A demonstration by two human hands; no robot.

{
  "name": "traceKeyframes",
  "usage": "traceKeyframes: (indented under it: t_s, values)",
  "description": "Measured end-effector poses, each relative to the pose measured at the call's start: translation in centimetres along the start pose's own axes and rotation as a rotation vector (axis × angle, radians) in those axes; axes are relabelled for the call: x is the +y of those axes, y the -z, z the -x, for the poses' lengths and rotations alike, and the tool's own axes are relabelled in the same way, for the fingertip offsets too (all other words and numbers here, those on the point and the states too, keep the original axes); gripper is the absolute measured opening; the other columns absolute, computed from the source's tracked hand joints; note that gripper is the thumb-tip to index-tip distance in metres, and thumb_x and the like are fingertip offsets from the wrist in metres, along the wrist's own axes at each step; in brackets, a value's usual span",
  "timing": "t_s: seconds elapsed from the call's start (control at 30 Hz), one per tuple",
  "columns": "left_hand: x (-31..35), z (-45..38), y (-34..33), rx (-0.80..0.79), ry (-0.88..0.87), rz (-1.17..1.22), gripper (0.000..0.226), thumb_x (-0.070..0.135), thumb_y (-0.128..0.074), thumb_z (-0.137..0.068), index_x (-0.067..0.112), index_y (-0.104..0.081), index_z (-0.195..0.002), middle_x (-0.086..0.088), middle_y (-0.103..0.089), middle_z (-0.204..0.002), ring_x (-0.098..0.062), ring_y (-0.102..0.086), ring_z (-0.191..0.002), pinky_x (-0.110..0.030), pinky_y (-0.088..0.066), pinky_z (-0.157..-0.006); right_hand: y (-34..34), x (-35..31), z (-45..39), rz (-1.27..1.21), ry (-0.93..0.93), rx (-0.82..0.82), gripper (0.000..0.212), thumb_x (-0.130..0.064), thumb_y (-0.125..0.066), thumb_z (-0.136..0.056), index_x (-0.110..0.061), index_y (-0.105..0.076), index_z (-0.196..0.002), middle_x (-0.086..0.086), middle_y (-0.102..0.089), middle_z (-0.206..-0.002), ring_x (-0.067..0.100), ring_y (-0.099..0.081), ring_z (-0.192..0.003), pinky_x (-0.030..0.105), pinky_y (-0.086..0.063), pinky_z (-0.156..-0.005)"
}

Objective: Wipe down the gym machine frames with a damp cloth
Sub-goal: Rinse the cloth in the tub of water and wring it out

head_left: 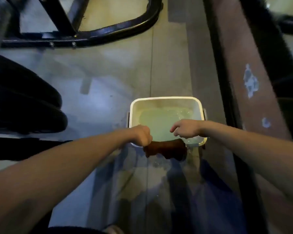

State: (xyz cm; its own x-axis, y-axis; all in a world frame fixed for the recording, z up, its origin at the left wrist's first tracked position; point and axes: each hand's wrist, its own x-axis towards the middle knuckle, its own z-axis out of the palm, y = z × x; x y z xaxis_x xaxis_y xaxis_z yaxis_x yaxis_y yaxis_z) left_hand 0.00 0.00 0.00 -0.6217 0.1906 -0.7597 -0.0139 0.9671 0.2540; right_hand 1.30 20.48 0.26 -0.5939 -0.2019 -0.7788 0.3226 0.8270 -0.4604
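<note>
Head view — the only one here — looks straight down at a white bucket [166, 100] standing on the floor [108, 73], partly filled with pale greenish water [157, 122]. Both bare arms reach forward over its near rim. The left hand [142, 135] is curled into a fist around one end of a dark brown cloth [166, 149], which stretches across the near edge of the bucket toward the right hand [186, 129]. That hand hovers just above the cloth's other end with its fingers loosely bent; whether it pinches the fabric or has let go cannot be told from this angle, since its underside is hidden.

The cloth is most likely held over the bucket so that whatever drips off lands in the water or close by — some wet patches glisten on the floor just below it. Keeping it stretched between two hands suits wringing, which the task needs, as the cloth should be damp rather than soaked.

The bucket sits between pieces of equipment, presumably so rinsing stays within reach of the work. A black machine frame [118, 29] with curved tubing and bolts lies on the floor beyond it, well apart from the hands. To the right runs a reddish-brown padded bench [240, 68], its surface chipped in pale spots.

My judgement: wiping has not yet resumed; the cloth is being prepared.
</note>
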Motion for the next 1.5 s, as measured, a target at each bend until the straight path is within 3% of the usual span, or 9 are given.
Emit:
traceKeyframes:
  t_s: [0.07, 0.27, 0.43, 0.53, 0.73, 0.9, 1.0, 1.33, 1.5]
  values:
    - [0.1, -0.9, -0.7, -0.144, -0.030, 0.011, 0.035, 0.019, -0.038, -0.107, 0.000, -0.064, -0.120, -0.018, -0.064, -0.122, -0.027, -0.059, -0.103, -0.027, -0.042, -0.082, -0.5, 0.1, -1.1, 0.107, -0.047, -0.161, 0.030, -0.014, -0.044, -0.107, -0.009, -0.065, -0.128, 0.002, -0.065, -0.112, 0.018, -0.064, -0.098, 0.028, -0.056, -0.083]
    - [-0.1, -2.1, 0.6, -0.223, -0.080, 0.055, 0.020, 0.027, -0.066, -0.097, 0.007, -0.069, -0.097, -0.004, -0.061, -0.083, -0.012, -0.053, -0.064, -0.018, -0.045, -0.054, -0.4, -0.1, -1.8, 0.109, -0.115, -0.251, 0.018, -0.028, -0.060, -0.101, -0.015, -0.074, -0.100, -0.004, -0.063, -0.087, 0.007, -0.049, -0.060, 0.018, -0.039, -0.054]
    - [0.0, 0.1, 3.7, -0.269, -0.107, 0.442, 0.025, 0.019, -0.058, -0.104, 0.003, -0.065, -0.122, -0.010, -0.073, -0.106, -0.016, -0.069, -0.088, -0.029, -0.060, -0.082, 1.6, 0.5, -0.6, -0.257, -0.125, -0.175, 0.030, -0.030, -0.068, -0.099, -0.008, -0.070, -0.119, 0.011, -0.072, -0.119, 0.021, -0.070, -0.093, 0.032, -0.060, -0.091]
    - [-0.8, 0.2, 4.8, -0.216, -0.148, 0.547, 0.029, 0.018, -0.056, -0.105, 0.002, -0.064, -0.127, -0.013, -0.071, -0.120, -0.020, -0.065, -0.106, -0.040, -0.050, -0.107, 3.4, -0.1, 0.2, -0.384, -0.090, -0.129, 0.028, -0.027, -0.066, -0.100, -0.006, -0.068, -0.119, 0.010, -0.072, -0.112, 0.020, -0.072, -0.090, 0.031, -0.060, -0.089]
    - [0.0, -1.3, 5.9, 0.244, -0.248, 0.559, 0.005, 0.016, -0.065, -0.100, 0.011, -0.067, -0.100, -0.008, -0.065, -0.085, -0.016, -0.060, -0.073, -0.023, -0.054, -0.058, 4.6, -0.6, -0.6, -0.357, 0.127, 0.245, 0.022, -0.031, -0.064, -0.102, -0.015, -0.067, -0.118, 0.007, -0.069, -0.113, 0.021, -0.066, -0.105, 0.032, -0.059, -0.083]
    - [-0.2, -4.0, 4.0, 0.468, -0.379, -0.138, 0.014, 0.022, -0.072, -0.092, 0.014, -0.071, -0.103, -0.005, -0.069, -0.097, -0.024, -0.064, -0.093, -0.032, -0.053, -0.082, 2.5, 1.4, -3.1, 0.111, 0.198, 0.573, 0.011, -0.029, -0.074, -0.092, -0.027, -0.066, -0.099, -0.004, -0.066, -0.097, 0.021, -0.064, -0.098, 0.035, -0.052, -0.084]
    - [-0.2, -4.9, 2.7, 0.434, -0.435, -0.430, 0.011, 0.023, -0.069, -0.091, 0.016, -0.068, -0.100, -0.003, -0.067, -0.097, -0.027, -0.062, -0.093, -0.037, -0.053, -0.081, 1.1, 2.5, -4.3, 0.287, 0.215, 0.534, 0.011, -0.026, -0.071, -0.092, -0.027, -0.061, -0.096, -0.004, -0.063, -0.094, 0.022, -0.062, -0.095, 0.032, -0.045, -0.075]
    - [0.2, -7.3, -2.5, 0.080, -0.372, -0.613, 0.006, 0.010, -0.060, -0.095, 0.012, -0.064, -0.089, -0.006, -0.062, -0.085, -0.029, -0.059, -0.083, -0.032, -0.044, -0.069, -2.8, 4.1, -6.9, 0.593, 0.081, 0.193, 0.013, -0.025, -0.057, -0.096, -0.018, -0.067, -0.091, 0.005, -0.066, -0.095, 0.028, -0.063, -0.090, 0.033, -0.050, -0.077]
    - [1.3, -6.7, -1.0, 0.058, -0.310, -0.442, 0.015, 0.020, -0.059, -0.099, 0.008, -0.068, -0.097, -0.010, -0.065, -0.096, -0.028, -0.060, -0.088, -0.034, -0.050, -0.077, -2.4, 3.1, -5.6, 0.387, 0.030, 0.260, 0.016, -0.012, -0.053, -0.096, -0.015, -0.067, -0.089, 0.005, -0.066, -0.091, 0.027, -0.062, -0.090, 0.030, -0.049, -0.070]
